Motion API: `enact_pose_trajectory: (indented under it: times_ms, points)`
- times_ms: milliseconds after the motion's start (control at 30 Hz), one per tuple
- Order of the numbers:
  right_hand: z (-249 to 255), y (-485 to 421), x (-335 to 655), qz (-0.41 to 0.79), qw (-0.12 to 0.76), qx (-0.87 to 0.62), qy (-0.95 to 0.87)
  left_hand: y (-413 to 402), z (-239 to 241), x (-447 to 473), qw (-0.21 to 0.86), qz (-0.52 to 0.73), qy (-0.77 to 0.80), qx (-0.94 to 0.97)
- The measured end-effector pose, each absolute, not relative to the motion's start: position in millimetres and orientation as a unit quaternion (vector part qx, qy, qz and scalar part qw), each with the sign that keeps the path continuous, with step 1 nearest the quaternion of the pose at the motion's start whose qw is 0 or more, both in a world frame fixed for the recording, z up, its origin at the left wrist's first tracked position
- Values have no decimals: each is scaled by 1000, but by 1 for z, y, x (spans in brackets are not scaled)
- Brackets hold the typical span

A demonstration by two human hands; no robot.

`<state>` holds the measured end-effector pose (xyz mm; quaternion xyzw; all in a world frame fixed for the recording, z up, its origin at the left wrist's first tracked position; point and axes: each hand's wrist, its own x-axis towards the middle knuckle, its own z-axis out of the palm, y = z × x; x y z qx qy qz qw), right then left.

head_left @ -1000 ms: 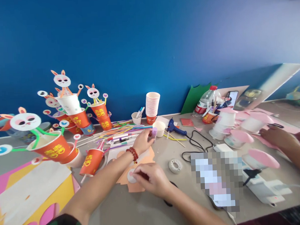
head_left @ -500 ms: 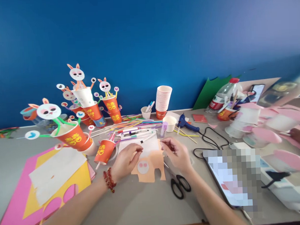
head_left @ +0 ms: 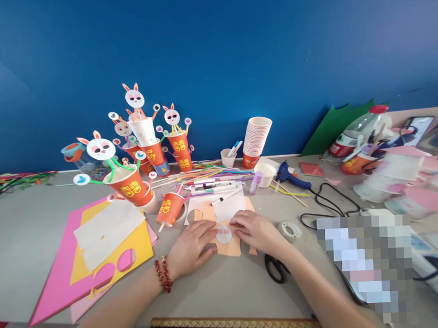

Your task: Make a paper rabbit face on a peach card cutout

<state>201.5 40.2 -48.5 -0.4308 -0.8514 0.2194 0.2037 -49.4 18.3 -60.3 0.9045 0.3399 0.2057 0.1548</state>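
A white paper circle with two pink spots (head_left: 224,236) lies on a cut piece of peach paper (head_left: 228,250) in front of me. My left hand (head_left: 192,245) lies palm down on its left side, fingers stretched to the circle's edge and thumb apart. From the right, my right hand (head_left: 256,234) rests with slightly bent, parted fingertips on the circle's edge and the peach paper. No held object shows in either hand. Black-handled scissors (head_left: 276,269) lie partly under my right forearm. A roll of clear tape (head_left: 290,231) is beside my right wrist.
Red cups with rabbit figures (head_left: 131,187) stand at the left behind pink and yellow sheets (head_left: 144,242). Pens (head_left: 212,186), a cup stack (head_left: 257,138) and a blue glue gun (head_left: 290,177) with its cable lie behind my hands. A blurred phone (head_left: 361,269) is at right.
Both hands have come down and inward from above the peach paper to the sides of the white circle. Their fingers, earlier pinched, are now extended. The whole view has shifted.
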Motion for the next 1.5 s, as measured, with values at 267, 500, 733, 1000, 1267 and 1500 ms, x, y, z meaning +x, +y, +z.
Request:
enact_pose_trajectory:
  times_ms: [267,500,733,1000,1267,1500]
  points:
    - [-55,42,203,212,198,-428,-856,13,-62,-49,119,197,326,917]
    - [-55,43,203,210,193,-421,-861,14,-64,-47,73,124,286,947]
    - [-59,45,203,214,204,-424,-856,13,-63,-47,94,190,302,930]
    - [-57,43,203,222,196,-438,-849,56,-28,-22,15,127,441,888]
    - [-54,41,202,205,203,-431,-855,106,-44,11,-12,119,516,848]
    - [-50,36,197,388,369,-480,-695,52,-19,-14,68,167,474,862]
